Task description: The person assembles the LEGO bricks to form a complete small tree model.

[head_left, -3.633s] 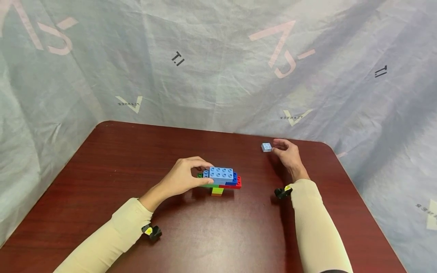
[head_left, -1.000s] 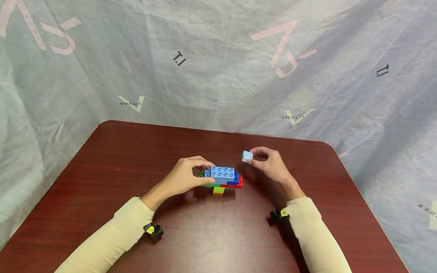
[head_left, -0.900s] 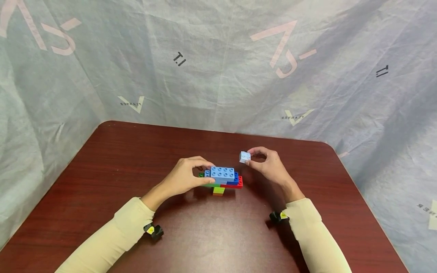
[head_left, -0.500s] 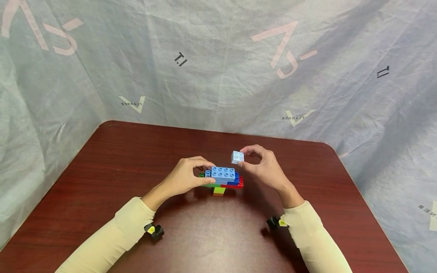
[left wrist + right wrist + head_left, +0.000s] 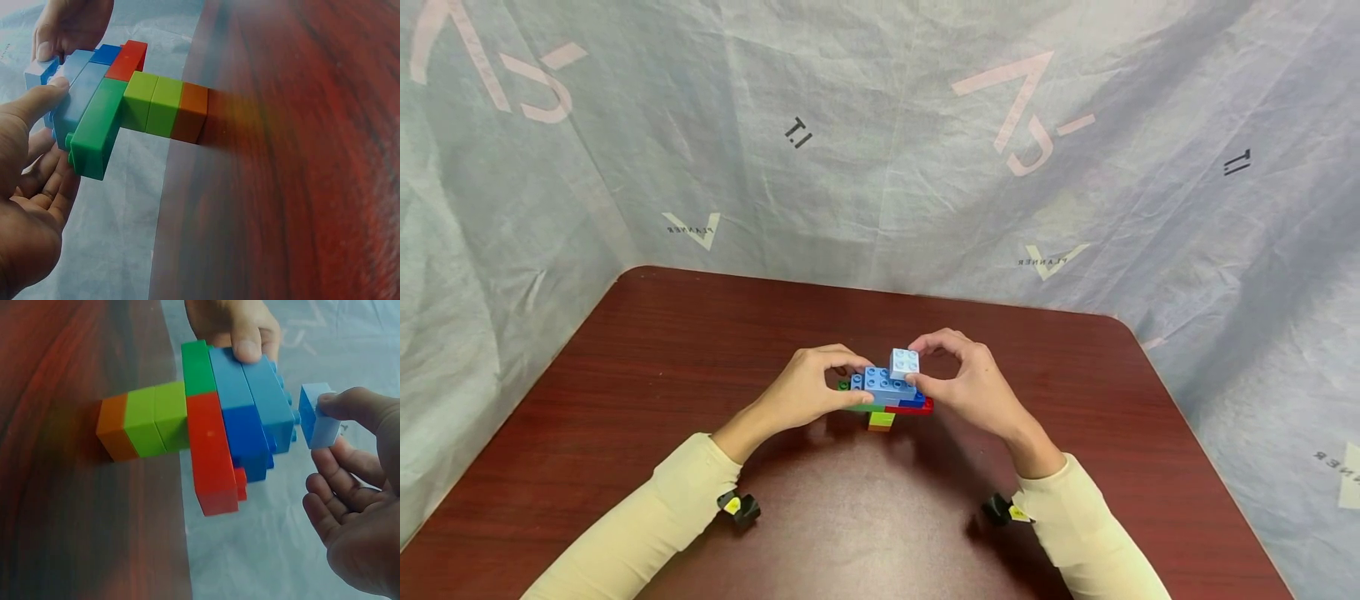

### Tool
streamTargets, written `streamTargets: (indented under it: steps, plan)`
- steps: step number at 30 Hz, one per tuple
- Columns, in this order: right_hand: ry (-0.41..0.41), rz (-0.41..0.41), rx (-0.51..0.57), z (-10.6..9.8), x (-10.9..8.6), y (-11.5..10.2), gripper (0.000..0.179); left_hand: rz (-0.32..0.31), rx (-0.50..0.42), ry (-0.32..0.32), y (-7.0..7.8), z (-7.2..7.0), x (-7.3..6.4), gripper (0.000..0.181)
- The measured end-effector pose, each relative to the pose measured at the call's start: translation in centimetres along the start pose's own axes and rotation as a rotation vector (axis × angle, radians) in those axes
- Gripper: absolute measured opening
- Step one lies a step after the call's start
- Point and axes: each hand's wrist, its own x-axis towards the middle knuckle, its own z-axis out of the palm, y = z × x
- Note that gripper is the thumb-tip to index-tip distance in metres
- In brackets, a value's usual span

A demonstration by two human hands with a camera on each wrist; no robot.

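A stack of toy building bricks stands on the table. Its foot is an orange brick (image 5: 117, 428) under two lime bricks (image 5: 156, 419). A green brick (image 5: 97, 134) and a red brick (image 5: 212, 453) lie side by side above, topped by a dark blue brick (image 5: 247, 437) and light blue ones. My left hand (image 5: 797, 392) grips the left end of the topmost light blue brick (image 5: 877, 386) between thumb and fingers. My right hand (image 5: 981, 390) pinches a small pale blue brick (image 5: 905, 363) over the right part of that top brick, hollow side facing its studs, with a narrow gap in the right wrist view.
The dark red wooden table (image 5: 715, 325) has rounded far corners. A grey printed cloth (image 5: 865, 167) hangs behind it and along the sides. Black wrist cameras (image 5: 741, 508) sit below both cuffs.
My right hand has picked the pale blue brick up from the far right of the table and brought it leftward and nearer, over the stack. The left hand has kept its grip there.
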Motion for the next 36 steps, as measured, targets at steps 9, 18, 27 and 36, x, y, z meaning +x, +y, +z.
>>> streamTargets:
  steps: [9, 18, 27, 36]
  plan:
    - [-0.032, 0.000, 0.029, 1.0, -0.5, 0.0, 0.029, 0.005, 0.005, 0.003, 0.0, 0.1, 0.0, 0.037]
    - [-0.051, -0.010, 0.029, 1.3, -0.5, 0.0, 0.029, 0.012, -0.008, 0.008, 0.1, 0.1, -0.1, 0.036]
    - [-0.056, -0.024, 0.003, 1.5, -0.4, 0.1, 0.029, 0.007, -0.004, 0.008, 0.0, 0.0, -0.1, 0.036]
    - [-0.057, -0.038, 0.001, 1.7, -0.4, 0.1, 0.030, 0.018, -0.012, 0.023, -0.1, 0.1, 0.0, 0.035]
